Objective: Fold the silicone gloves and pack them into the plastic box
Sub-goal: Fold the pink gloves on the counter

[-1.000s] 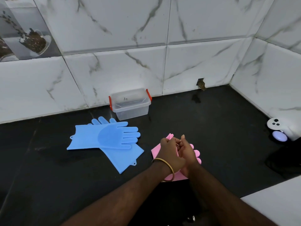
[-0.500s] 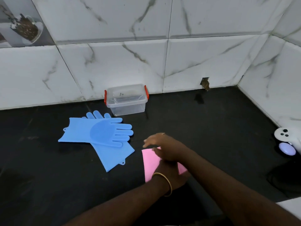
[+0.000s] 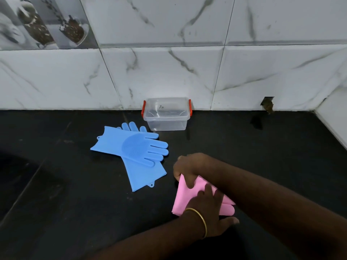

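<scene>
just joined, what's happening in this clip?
A person is folding a pink silicone glove on the black countertop. The right hand, arm crossed over, grips its far edge; the left hand, with a gold bangle, presses the glove flat. Two blue silicone gloves lie unfolded, overlapping, to the left. The clear plastic box sits by the wall with nothing visible inside.

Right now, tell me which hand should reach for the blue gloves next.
Left. The left hand only presses flat on the pink glove and sits on the blue gloves' side; the right hand grips the pink edge, arm crossed over.
</scene>
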`<state>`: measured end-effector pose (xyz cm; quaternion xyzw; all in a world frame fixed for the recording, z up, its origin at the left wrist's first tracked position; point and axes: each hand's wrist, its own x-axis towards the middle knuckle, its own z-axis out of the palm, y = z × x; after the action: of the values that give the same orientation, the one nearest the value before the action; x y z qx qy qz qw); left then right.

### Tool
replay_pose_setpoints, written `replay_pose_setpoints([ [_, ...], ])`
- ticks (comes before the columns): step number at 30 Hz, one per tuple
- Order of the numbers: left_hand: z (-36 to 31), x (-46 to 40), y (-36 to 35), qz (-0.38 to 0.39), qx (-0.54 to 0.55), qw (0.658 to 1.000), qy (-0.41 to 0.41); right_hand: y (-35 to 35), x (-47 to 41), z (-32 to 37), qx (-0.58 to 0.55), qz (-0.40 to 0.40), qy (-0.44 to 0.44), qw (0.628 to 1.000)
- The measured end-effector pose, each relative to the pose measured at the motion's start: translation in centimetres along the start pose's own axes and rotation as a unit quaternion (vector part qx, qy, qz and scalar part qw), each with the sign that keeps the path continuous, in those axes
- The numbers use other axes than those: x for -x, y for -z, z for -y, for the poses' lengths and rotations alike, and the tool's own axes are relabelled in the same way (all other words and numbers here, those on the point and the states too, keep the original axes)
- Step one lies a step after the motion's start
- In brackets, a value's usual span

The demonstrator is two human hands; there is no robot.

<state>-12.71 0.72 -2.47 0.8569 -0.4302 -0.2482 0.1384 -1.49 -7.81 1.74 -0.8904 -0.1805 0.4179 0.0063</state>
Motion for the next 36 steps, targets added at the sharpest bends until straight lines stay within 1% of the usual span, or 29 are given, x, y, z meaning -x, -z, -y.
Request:
replay_pose_setpoints([
  [3, -0.1, -0.3, 1.1, -0.008, -0.032, 0.999, -0.006, 0.5, 1.6, -1.7, -0.114, 0.014, 0.008, 0.993],
  [5, -0.5, -0.5, 2.2, -0.039, -0.007, 0.999, -0.01, 1.0, 3.6, -3.3, -0.16, -0.018, 0.015, 0.987],
  [7, -1.2, -0.7, 3.1, -0.084, 0.035, 0.995, -0.036, 1.6, 6.2, -5.0, -0.182, -0.069, 0.021, 0.981],
  [9, -2.2, -1.1, 3.9, -0.089, 0.112, 0.989, -0.048, 2.1, 9.0, -6.4, -0.183, -0.134, 0.027, 0.974],
  [10, -2.6, -1.3, 4.3, -0.073, 0.185, 0.98, -0.03, 2.2, 10.4, -7.0, -0.182, -0.172, 0.025, 0.968],
  [11, -3.0, -1.3, 4.7, -0.045, 0.299, 0.953, 0.001, 2.2, 11.7, -7.4, -0.182, -0.215, 0.022, 0.959],
  [12, -3.2, -1.5, 5.1, -0.008, 0.449, 0.892, 0.047, 2.0, 13.0, -7.7, -0.185, -0.262, 0.016, 0.947],
  [13, -3.1, -1.8, 5.5, 0.029, 0.599, 0.795, 0.086, 1.8, 14.2, -7.8, -0.191, -0.308, 0.01, 0.932],
  [14, -2.6, -2.1, 5.9, 0.047, 0.718, 0.686, 0.105, 1.4, 15.1, -7.8, -0.193, -0.35, 0.01, 0.916],
  [15, -1.9, -2.3, 6.3, 0.043, 0.802, 0.586, 0.111, 1.0, 15.7, -7.6, -0.182, -0.387, 0.013, 0.904],
  [16, -1.1, -2.5, 6.7, 0.026, 0.858, 0.501, 0.113, 0.3, 16.1, -7.5, -0.159, -0.425, 0.013, 0.891],
  [17, -0.2, -2.6, 7.3, 0.007, 0.895, 0.432, 0.111, -0.5, 16.2, -7.4, -0.129, -0.462, 0.013, 0.878],
  [18, 0.5, -2.6, 7.9, -0.01, 0.92, 0.377, 0.107, -1.3, 16.1, -7.3, -0.105, -0.492, 0.015, 0.864],
  [19, 0.8, -2.7, 8.6, -0.023, 0.934, 0.342, 0.103, -2.3, 16.0, -7.3, -0.097, -0.511, 0.015, 0.854],
  [20, 0.9, -2.7, 9.3, -0.033, 0.934, 0.34, 0.106, -3.2, 15.8, -7.3, -0.103, -0.523, 0.013, 0.846],
  [21, 1.0, -2.8, 9.8, -0.043, 0.92, 0.368, 0.128, -4.2, 15.6, -7.2, -0.113, -0.535, 0.012, 0.837],
  [23, 0.9, -3.1, 10.1, -0.058, 0.871, 0.446, 0.197, -6.0, 15.0, -7.0, -0.134, -0.558, 0.014, 0.819],
  [24, 0.8, -3.2, 10.1, -0.06, 0.849, 0.476, 0.223, -6.9, 14.7, -6.9, -0.155, -0.575, 0.016, 0.803],
  [26, 0.6, -3.3, 9.9, -0.064, 0.817, 0.524, 0.231, -8.6, 14.2, -6.6, -0.247, -0.611, 0.009, 0.752],
  [27, 0.6, -3.3, 9.9, -0.07, 0.806, 0.544, 0.223, -9.4, 14.2, -6.5, -0.327, -0.599, -0.018, 0.731],
  [28, 0.6, -3.4, 9.9, -0.077, 0.797, 0.561, 0.212, -10.2, 14.4, -6.3, -0.429, -0.552, -0.051, 0.713],
  [29, 0.7, -3.5, 9.9, -0.084, 0.79, 0.574, 0.198, -10.8, 14.7, -6.1, -0.547, -0.469, -0.072, 0.689],
  [30, 0.8, -3.6, 9.9, -0.088, 0.788, 0.581, 0.183, -11.5, 15.0, -5.9, -0.676, -0.368, -0.067, 0.635],
  [31, 1.0, -3.8, 9.7, -0.088, 0.789, 0.584, 0.17, -12.0, 15.0, -5.6, -0.787, -0.274, -0.038, 0.551],
  [32, 1.4, -3.9, 9.5, -0.084, 0.79, 0.586, 0.158, -12.5, 14.8, -5.5, -0.859, -0.209, -0.001, 0.468],
  [33, 1.6, -3.9, 9.2, -0.076, 0.788, 0.592, 0.151, -12.6, 14.7, -5.3, -0.9, -0.163, 0.021, 0.404],
  [34, 1.9, -3.8, 8.8, -0.066, 0.781, 0.601, 0.152, -12.7, 14.4, -5.2, -0.922, -0.14, 0.03, 0.359],
  [35, 2.0, -3.7, 8.5, -0.058, 0.771, 0.613, 0.163, -12.9, 14.0, -5.1, -0.935, -0.137, 0.027, 0.327],
  [36, 2.0, -3.7, 8.1, -0.054, 0.757, 0.626, 0.178, -13.0, 13.6, -5.0, -0.94, -0.15, 0.014, 0.306],
])
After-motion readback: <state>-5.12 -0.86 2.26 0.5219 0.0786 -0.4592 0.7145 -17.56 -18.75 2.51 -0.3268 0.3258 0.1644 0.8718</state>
